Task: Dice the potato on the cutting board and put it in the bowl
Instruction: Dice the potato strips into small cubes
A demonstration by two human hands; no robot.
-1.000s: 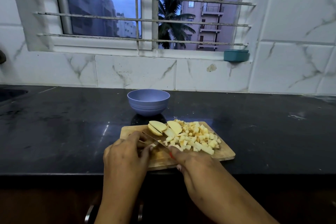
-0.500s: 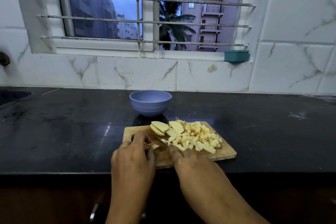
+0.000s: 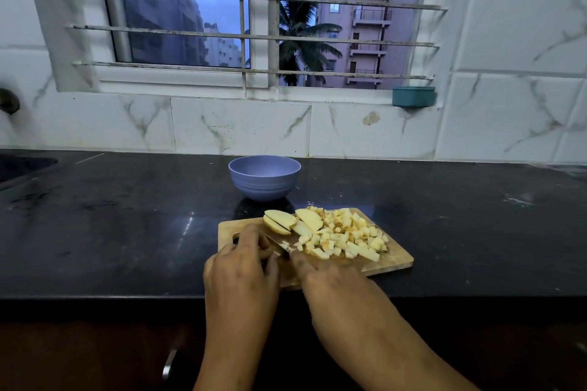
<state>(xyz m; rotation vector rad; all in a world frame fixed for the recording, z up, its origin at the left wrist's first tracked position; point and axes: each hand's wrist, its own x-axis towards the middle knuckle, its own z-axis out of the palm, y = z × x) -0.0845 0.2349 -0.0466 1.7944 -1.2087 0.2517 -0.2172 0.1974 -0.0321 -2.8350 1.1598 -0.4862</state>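
black counter, cutting board, bowl

The bowl is standing just behind the far-left corner of the board, with a narrow strip of counter showing between them. The slices are lying at the board's far edge, directly between the hands and the bowl. The dice pile is filling the middle and right, so a straight path back is crossing potato. The left hand and right hand are crowding the near-left corner, with the knife slanting between them. Bare counter is stretching wide on both sides of the board and behind the bowl up to the wall. The space above bowl and board is standing open
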